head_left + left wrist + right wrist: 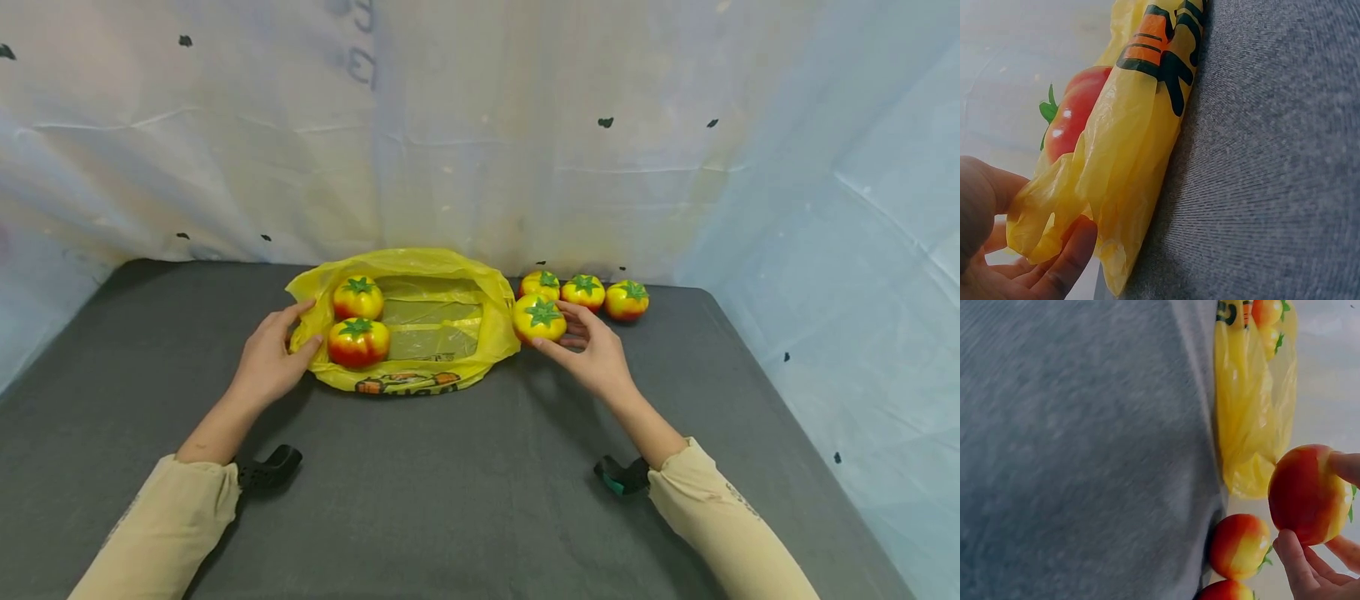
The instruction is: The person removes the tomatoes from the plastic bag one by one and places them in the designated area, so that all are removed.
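Head view: a yellow bag (495, 315) lies on the dark grey table (420, 492) with its mouth spread wide and facing up. Inside, at its left end, sit a back tomato (358, 297) and a front tomato (359, 342), one just behind the other, green leaves upward. The left hand (272, 354) pinches the bag's left edge. The right hand (600, 350) grips a tomato (539, 317) between thumb and fingers, just beside the bag's right edge. Behind it, three more tomatoes (583, 291) stand in a row near the pale wall sheet (465, 183). Both arms wear beige sleeves (161, 525). Left wrist view: thumb and fingers are closed around a gathered edge of the bag, and a red tomato shows above the rim; orange and black print (1146, 44) marks the bag's side. Right wrist view: the gripped tomato shows its red underside, with fingertips (1289, 547) against it; two other tomatoes lie near it, the lower one cut off by the frame, and the bag extends beyond with tomatoes at its far end.
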Demonstrator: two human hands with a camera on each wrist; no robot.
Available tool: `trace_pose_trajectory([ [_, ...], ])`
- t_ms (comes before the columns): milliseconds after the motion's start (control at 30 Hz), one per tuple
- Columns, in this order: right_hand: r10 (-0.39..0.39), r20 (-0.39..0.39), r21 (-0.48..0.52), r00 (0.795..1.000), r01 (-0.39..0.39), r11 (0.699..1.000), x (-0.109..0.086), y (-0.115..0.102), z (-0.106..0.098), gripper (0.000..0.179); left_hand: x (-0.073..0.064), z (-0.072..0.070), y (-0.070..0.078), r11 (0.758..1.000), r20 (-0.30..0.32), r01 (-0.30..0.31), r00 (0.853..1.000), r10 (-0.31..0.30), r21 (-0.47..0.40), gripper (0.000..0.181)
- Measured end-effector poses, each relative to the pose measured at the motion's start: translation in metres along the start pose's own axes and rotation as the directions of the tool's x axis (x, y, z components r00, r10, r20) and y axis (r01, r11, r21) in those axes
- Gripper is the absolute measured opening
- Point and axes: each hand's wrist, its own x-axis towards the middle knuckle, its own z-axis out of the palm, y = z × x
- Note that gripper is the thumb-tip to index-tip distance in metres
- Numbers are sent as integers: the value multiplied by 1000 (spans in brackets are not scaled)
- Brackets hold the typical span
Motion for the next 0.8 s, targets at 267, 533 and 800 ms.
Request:
trace_pose_trajectory([
  [267,26,8,-38,1000,-26,999,2,11,-1,67,0,-1,0,1000,6,2,1000,-2,-3,54],
  [533,65,36,-71,997,-62,996,7,24,-1,67,1,-2,-1,1000,10,6,1000,-6,0,55],
  [800,117,72,-100,990,-110,989,8,29,0,68,1,-1,0,1000,14,19,1000,-19,2,55],
])
